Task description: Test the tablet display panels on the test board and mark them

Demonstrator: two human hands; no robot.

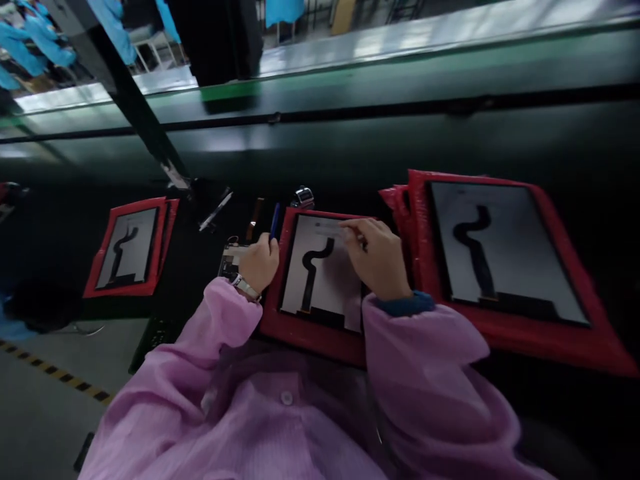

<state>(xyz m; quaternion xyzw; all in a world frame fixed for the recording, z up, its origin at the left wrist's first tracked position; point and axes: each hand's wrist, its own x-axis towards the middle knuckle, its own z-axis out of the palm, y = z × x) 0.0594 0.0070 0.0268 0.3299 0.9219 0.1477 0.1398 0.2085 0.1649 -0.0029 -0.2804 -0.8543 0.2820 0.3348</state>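
Note:
A grey display panel [330, 283] with a curved black flex cable [311, 267] lies on a red padded sheet [310, 337] in front of me. My left hand [259, 262] is closed around a blue pen-like tool [275, 221] at the panel's left edge. Over the panel's upper right, my right hand [375, 257] is pinched, fingertips at a pale clear strip [327, 229] near the top edge. Whether the fingers grip the strip is too small to tell. A small metal-framed part [230, 259] lies beside my left hand, partly hidden by it.
More panels on red sheets lie at the right [520, 247] and left [131, 247]. Behind the middle panel sit a metal counter-like device [303, 197], a brown strip [255, 219] and a white tool [216, 211]. A dark post [135, 113] rises at the left. People in blue are far off.

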